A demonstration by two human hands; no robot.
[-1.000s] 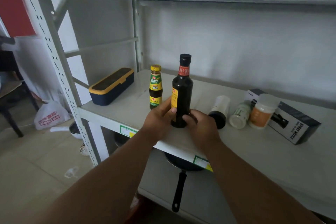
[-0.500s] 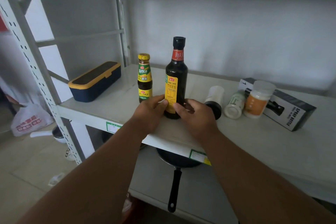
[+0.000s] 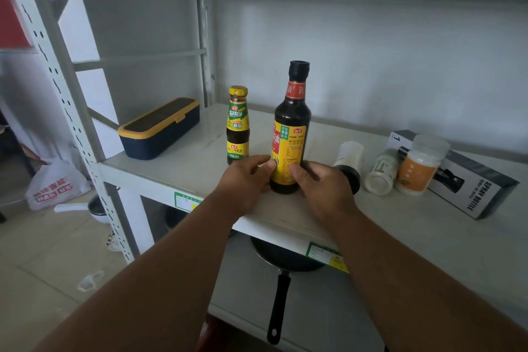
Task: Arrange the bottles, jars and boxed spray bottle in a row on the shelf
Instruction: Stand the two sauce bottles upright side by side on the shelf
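A: Where is the tall dark soy sauce bottle (image 3: 290, 134), and who has it?

B: It stands upright near the front edge of the shelf (image 3: 177, 168). We hold its lower body between both hands: our left hand (image 3: 245, 180) curls its thumb and fingers against the yellow label, and our right hand (image 3: 320, 183) wraps the other side.

A: What sits around it?

B: Just to its left and a little further back, a smaller sauce bottle (image 3: 238, 126) with a yellow cap stands upright. To its right a white-and-black bottle (image 3: 347, 168) lies on its side, close behind our right hand. Beyond that a white jar (image 3: 381, 171) lies on its side, an orange-labelled jar (image 3: 418, 164) stands, and the boxed spray bottle (image 3: 468, 177) lies flat behind them. A blue and yellow case (image 3: 160, 128) rests at the far left.

A: How do we finish this step well?

B: We judge the bottle should go level with the smaller one, label outward, leaving a small gap. Keep the base flat, grip low, and let go only once it stands steady. Mind the lying bottle by our right knuckles; it could roll.
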